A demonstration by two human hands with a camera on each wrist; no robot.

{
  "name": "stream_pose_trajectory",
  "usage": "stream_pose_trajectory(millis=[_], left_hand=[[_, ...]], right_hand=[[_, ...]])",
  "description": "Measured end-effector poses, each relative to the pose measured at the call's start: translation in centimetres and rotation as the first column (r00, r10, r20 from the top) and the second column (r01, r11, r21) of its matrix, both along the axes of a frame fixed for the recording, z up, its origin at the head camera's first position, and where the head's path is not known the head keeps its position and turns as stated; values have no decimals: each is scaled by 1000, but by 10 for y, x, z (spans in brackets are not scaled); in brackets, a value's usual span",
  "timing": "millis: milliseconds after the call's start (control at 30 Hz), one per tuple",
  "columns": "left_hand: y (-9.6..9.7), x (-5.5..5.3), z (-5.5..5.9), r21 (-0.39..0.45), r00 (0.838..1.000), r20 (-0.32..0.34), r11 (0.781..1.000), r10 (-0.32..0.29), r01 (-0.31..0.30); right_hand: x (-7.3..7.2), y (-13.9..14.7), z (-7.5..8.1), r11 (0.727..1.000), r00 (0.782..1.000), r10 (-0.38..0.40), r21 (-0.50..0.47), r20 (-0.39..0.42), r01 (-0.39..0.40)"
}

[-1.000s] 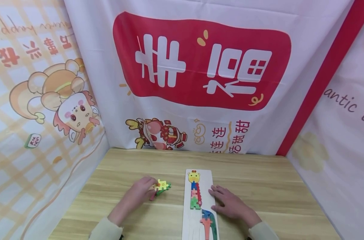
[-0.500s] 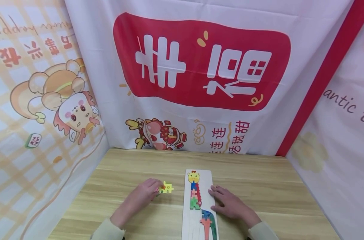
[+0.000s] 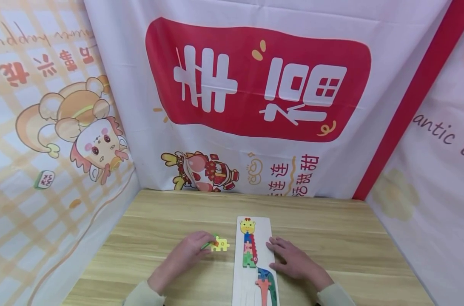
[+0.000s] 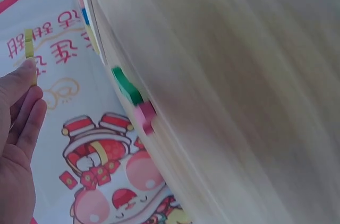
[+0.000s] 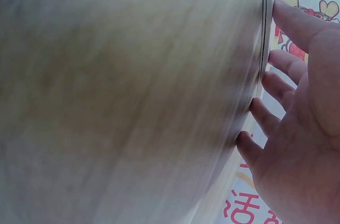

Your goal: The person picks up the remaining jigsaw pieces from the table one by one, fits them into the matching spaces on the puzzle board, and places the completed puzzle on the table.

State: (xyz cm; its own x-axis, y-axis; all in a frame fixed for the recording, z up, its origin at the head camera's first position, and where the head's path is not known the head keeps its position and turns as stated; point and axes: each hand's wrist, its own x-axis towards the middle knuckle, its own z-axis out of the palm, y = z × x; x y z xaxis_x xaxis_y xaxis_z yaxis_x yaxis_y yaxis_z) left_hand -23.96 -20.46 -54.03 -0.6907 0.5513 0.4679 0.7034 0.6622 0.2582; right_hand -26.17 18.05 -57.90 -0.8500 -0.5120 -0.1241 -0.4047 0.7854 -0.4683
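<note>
My left hand [image 3: 187,254] pinches a yellow puzzle piece [image 3: 222,244], just left of the puzzle board. Seen from the left wrist, that piece [image 4: 29,46] stands edge-on between thumb and fingers, above the tabletop. A green piece [image 4: 126,86] and a pink piece [image 4: 144,117] lie on the table; in the head view the left hand mostly hides them. The white giraffe puzzle board [image 3: 265,242] carries a yellow giraffe head [image 3: 248,226] with coloured neck pieces, and blue, orange and green pieces lower down. My right hand [image 3: 293,259], fingers spread and relaxed, touches the board's right edge.
The wooden table [image 3: 170,212] runs back to a printed white cloth [image 3: 331,170]. More printed cloth hangs along the left and right sides. The board's near end is cut off by the bottom of the head view.
My left hand has picked the yellow piece off the small pile and moved right with it, closer to the board. The right hand has stayed at the board's edge.
</note>
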Motion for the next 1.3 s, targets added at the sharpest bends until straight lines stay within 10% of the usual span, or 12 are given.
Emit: stream_pose_trajectory(millis=[300,533,1033,1300], left_hand=[[28,3,-3,-41,989,136,997,-53,59],[52,7,0,-78,948,306,990,-91,120],[86,10,-13,-72,878,455,977,-146,200],[89,9,-16,-119,888,447,977,-108,179]], right_hand=[[1,-1,2,1000,1000,-2,-7,10,2],[0,-2,1,1000,1000,1,-10,3,-1],[1,-1,2,1000,1000,0,-12,0,0],[2,-1,3,1000,1000,-3,-19,9,4]])
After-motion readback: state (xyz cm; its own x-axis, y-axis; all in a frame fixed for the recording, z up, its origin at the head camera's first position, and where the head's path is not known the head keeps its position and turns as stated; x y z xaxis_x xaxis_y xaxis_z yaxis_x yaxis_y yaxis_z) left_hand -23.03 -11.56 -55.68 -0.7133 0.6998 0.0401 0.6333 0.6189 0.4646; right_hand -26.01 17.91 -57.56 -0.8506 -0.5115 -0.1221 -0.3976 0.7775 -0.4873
